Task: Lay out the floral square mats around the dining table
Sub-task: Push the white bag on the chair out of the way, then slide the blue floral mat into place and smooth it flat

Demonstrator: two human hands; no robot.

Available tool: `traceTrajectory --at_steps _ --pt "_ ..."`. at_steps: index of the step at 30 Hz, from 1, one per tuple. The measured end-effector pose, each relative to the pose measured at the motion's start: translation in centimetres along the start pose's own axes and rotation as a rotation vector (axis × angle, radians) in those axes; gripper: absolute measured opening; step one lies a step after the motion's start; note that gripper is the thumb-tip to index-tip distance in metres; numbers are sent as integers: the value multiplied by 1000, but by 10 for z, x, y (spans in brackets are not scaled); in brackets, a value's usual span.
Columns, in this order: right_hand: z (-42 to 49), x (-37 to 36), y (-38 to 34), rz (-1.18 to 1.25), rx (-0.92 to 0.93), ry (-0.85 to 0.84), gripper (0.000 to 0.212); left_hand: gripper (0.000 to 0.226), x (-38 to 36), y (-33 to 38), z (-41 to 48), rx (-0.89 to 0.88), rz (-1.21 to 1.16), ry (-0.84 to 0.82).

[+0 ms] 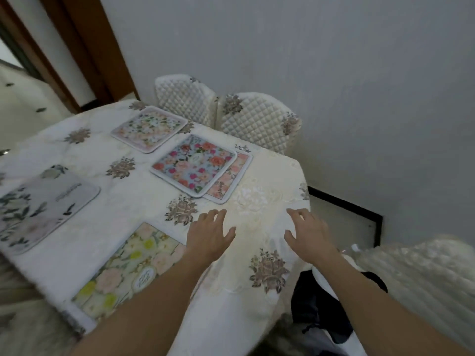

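Both empty — left hand (208,235), right hand (308,233)

Soft, even indoor light, rather dim and cool, covers the tablecloth (133,201) and greys the wall (334,60); the brightest patch sits at the far left edge, beside the door frame (77,60). Shadows under the left hand (208,233) and right hand (308,235) are faint and diffuse. The blue rose mat (192,165) is sharpest, while the grey leaf mat (43,204) and the lower-right chair (424,273) smear with blur. Wide-angle distortion tilts the door frame and bows the tablecloth's edge
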State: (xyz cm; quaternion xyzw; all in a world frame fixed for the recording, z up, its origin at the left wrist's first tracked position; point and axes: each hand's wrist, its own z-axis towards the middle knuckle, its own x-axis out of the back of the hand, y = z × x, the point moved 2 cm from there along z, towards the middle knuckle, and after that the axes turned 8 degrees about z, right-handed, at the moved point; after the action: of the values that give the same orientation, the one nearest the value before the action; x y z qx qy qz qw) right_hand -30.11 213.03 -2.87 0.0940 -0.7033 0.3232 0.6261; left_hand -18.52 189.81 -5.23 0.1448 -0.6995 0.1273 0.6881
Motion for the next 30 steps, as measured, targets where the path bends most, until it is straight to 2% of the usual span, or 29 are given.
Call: traceTrajectory --at_steps 9,14,21,30 --pt "109 -22 -24 26 234 -106 54 53 6 -49 10 346 14 -62" --pt "165 -26 -30 44 302 -132 54 57 11 -60 33 517 -70 -43" --pt "240 -41 -37 65 300 -196 54 56 -6 -76 79 684 -273 -35" --pt "337 -87 -38 238 165 -242 51 63 -57 -110 145 951 -606 21"
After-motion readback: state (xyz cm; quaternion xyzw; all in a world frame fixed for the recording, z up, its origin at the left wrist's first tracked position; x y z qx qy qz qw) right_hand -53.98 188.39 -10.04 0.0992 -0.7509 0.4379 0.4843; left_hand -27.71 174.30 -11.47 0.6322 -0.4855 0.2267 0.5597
